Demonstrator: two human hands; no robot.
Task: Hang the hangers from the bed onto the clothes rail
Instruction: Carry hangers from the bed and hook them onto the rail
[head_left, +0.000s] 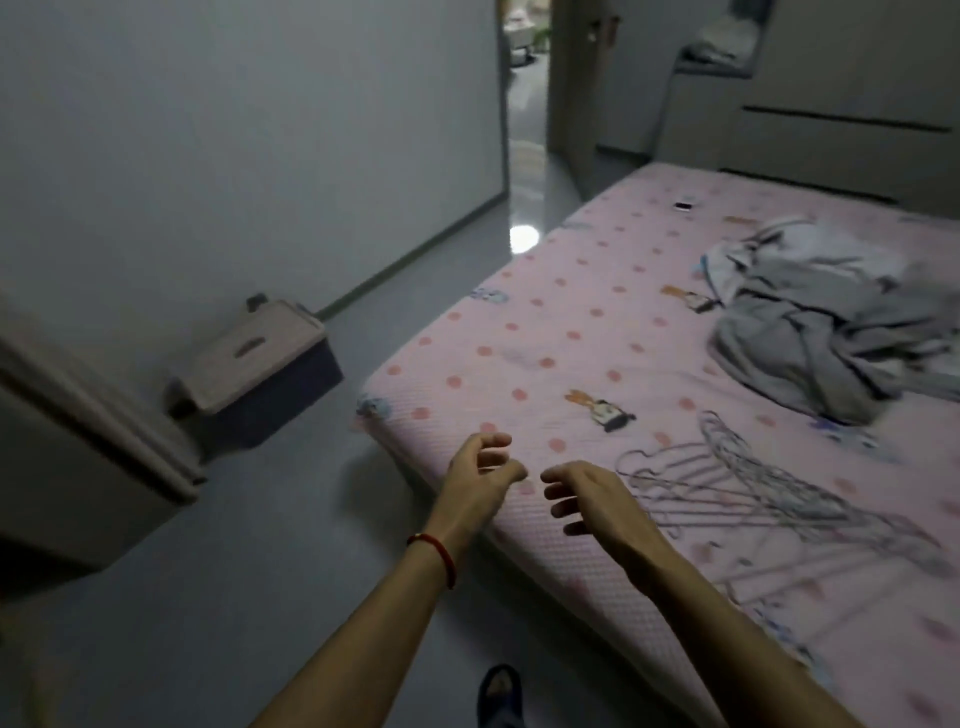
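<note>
Several thin grey wire hangers (737, 488) lie in a loose heap on the pink dotted bed (545, 332), near its front edge. My right hand (587, 493) hovers just left of the heap, fingers loosely curled and holding nothing. My left hand (480, 467), with a red band on its wrist, hangs over the bed's near corner, fingers relaxed and empty. Both arms reach forward from the bottom of the view. No clothes rail is in view.
A crumpled grey and white heap of clothes (831, 322) lies on the bed's right side. A small phone (683, 205) lies farther up the bed. A lidded storage box (254, 364) stands on the grey floor by the wall. An open doorway (524, 104) is ahead.
</note>
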